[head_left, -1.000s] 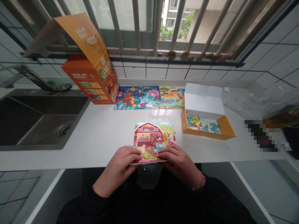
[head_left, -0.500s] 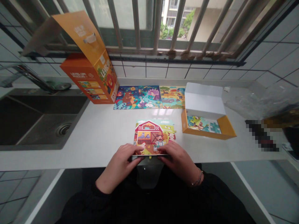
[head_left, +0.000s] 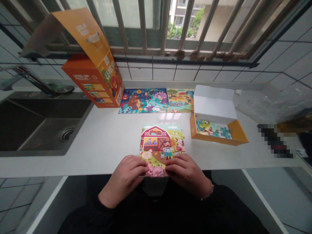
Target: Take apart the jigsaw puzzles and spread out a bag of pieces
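Observation:
A finished farm jigsaw [head_left: 161,144] with a red barn lies on the white counter [head_left: 104,139], its near edge hanging over the counter's front edge. My left hand [head_left: 126,177] pinches that near edge at the left. My right hand [head_left: 186,172] pinches it at the right, fingers curled onto the picture. A bracelet shows on the right wrist.
Two finished puzzles, one blue [head_left: 143,101] and one yellow-green [head_left: 180,100], lie at the back. An open orange box [head_left: 216,125] with loose pieces sits right. A tall orange puzzle carton [head_left: 95,76] stands by the sink [head_left: 41,125] at left. Crumpled plastic [head_left: 268,104] lies far right.
The farm jigsaw has slid toward me, so more of its bottom rows show past the counter edge. Both hands keep their grip on its near edge.

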`<action>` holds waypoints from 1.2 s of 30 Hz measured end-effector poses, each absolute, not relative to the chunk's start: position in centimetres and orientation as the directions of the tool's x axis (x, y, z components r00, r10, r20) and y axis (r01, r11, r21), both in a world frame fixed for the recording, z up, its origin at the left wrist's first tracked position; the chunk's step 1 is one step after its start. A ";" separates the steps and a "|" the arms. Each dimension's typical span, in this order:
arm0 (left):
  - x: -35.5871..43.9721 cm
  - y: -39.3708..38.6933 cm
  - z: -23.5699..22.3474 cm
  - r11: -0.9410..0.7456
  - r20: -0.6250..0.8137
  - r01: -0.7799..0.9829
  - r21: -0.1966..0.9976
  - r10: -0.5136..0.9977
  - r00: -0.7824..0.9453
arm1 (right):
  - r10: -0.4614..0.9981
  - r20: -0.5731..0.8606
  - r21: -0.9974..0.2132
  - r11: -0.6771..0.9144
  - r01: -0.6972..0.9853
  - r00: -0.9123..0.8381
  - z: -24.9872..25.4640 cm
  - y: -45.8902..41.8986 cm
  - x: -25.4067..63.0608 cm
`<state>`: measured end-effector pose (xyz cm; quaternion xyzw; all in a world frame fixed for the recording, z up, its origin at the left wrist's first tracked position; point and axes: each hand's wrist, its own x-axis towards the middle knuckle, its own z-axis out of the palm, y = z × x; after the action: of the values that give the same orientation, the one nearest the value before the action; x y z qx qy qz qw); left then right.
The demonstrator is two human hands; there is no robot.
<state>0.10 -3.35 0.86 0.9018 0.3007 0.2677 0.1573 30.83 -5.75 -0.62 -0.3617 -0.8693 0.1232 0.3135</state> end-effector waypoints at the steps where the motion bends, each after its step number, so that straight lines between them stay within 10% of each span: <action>1: 0.1 -3.4 0.9 -0.772 0.388 0.460 0.439 0.625 0.677 | 0.704 0.458 -0.435 0.710 0.553 -0.543 -0.6 -5.7 30.9; 25: 1.4 -5.2 -1.7 -0.822 0.516 0.457 0.340 0.569 0.640 | 0.630 0.514 -0.414 0.777 0.475 -0.582 -1.3 -5.5 31.7; 36: 1.8 -4.9 -1.2 -0.803 0.536 0.448 0.393 0.596 0.598 | 0.736 0.468 -0.630 0.666 0.400 -0.489 -1.2 -4.8 31.9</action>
<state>1.80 -4.90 -1.16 0.8871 0.2943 0.3384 0.1094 31.89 -4.77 -1.17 -0.3410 -0.8328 0.2256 0.3732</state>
